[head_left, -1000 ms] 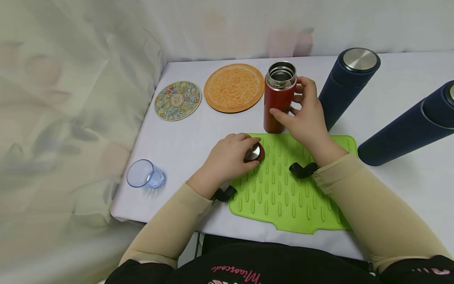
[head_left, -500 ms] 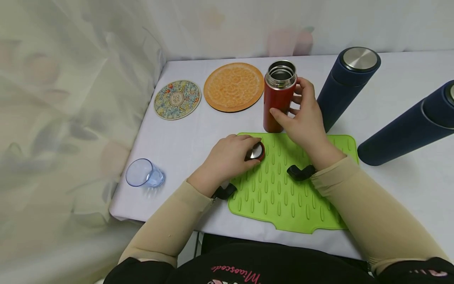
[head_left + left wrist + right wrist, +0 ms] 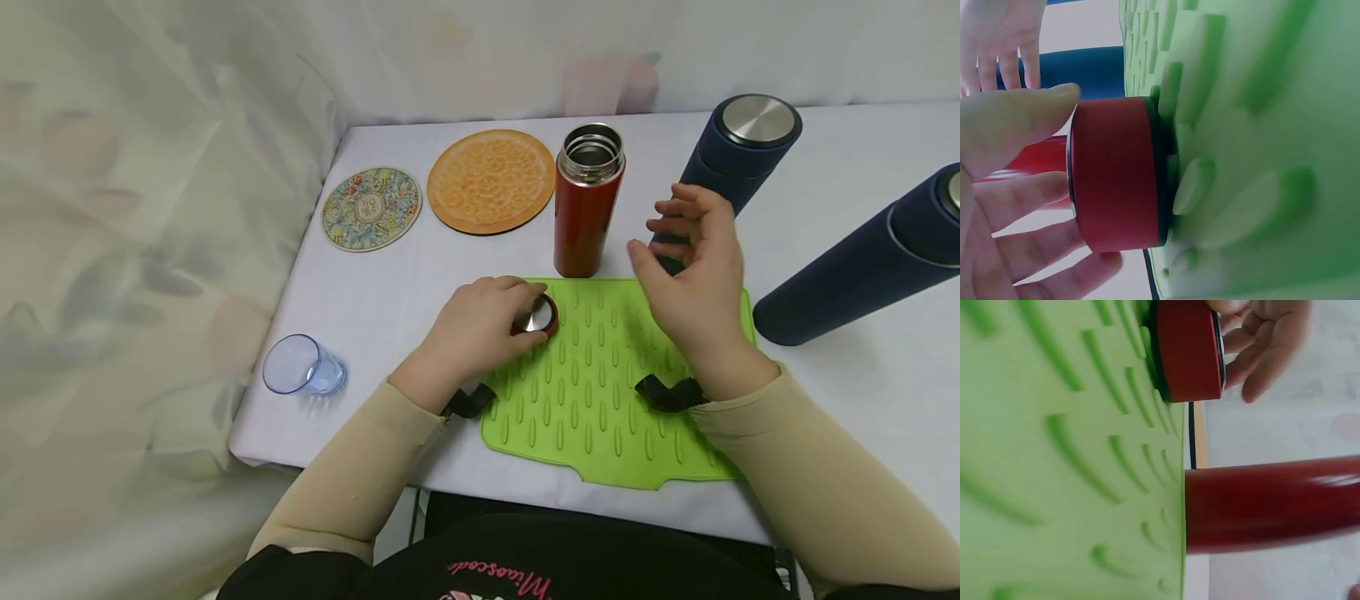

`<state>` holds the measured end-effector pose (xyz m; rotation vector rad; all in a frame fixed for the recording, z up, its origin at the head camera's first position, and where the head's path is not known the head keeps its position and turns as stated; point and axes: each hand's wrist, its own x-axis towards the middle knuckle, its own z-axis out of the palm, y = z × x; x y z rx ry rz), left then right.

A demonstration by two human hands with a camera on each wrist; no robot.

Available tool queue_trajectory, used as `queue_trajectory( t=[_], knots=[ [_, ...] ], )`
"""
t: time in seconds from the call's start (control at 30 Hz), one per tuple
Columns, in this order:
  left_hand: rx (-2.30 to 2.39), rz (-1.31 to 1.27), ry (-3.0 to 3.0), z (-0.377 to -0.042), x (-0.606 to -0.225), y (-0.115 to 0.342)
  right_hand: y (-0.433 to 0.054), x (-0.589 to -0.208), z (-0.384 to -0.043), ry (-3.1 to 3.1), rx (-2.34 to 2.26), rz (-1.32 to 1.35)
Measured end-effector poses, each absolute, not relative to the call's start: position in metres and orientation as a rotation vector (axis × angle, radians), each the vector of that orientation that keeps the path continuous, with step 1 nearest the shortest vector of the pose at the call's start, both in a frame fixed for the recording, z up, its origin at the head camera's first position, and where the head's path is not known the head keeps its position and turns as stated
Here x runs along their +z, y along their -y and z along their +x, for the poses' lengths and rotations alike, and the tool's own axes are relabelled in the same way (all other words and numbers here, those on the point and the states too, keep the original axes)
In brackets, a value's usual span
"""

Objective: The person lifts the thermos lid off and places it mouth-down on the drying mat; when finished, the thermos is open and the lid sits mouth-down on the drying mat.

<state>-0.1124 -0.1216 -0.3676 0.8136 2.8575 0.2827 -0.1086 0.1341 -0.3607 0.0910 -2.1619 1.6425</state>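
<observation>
My left hand (image 3: 480, 323) holds a red flask lid (image 3: 546, 317) with a steel top, which stands on the green ribbed mat (image 3: 592, 425). In the left wrist view the thumb and fingers lie round the upper rim of this lid (image 3: 1116, 175). Just behind the mat stands the red vacuum flask (image 3: 588, 221), upright, its steel mouth uncovered. My right hand (image 3: 701, 279) is in the air over the right part of the mat, fingers spread and holding nothing. It is apart from the flask and partly covers a dark blue flask (image 3: 738, 179) behind it.
A second dark blue flask (image 3: 855, 267) stands at the right, beside the mat. Two round flat pads, one patterned (image 3: 371, 208) and one orange (image 3: 491, 182), lie at the back left. A clear blue glass (image 3: 303, 367) stands near the table's left edge.
My right hand has let go of the red flask and moved right, away from it. The flask stays standing in place. My left hand keeps its hold on the lid.
</observation>
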Motion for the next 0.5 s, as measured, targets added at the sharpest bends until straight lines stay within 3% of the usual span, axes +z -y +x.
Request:
queue_trajectory(
  t=[0.23,0.5],
  knots=[
    [0.379,0.744,-2.89,-0.112,-0.357,0.126,-0.152,-0.369,-0.104,1.808,1.691,-0.071],
    [0.539,0.75,-2.964,-0.109,-0.348,0.131,-0.169,-0.371,-0.111,1.959,1.653,-0.324]
  ],
)
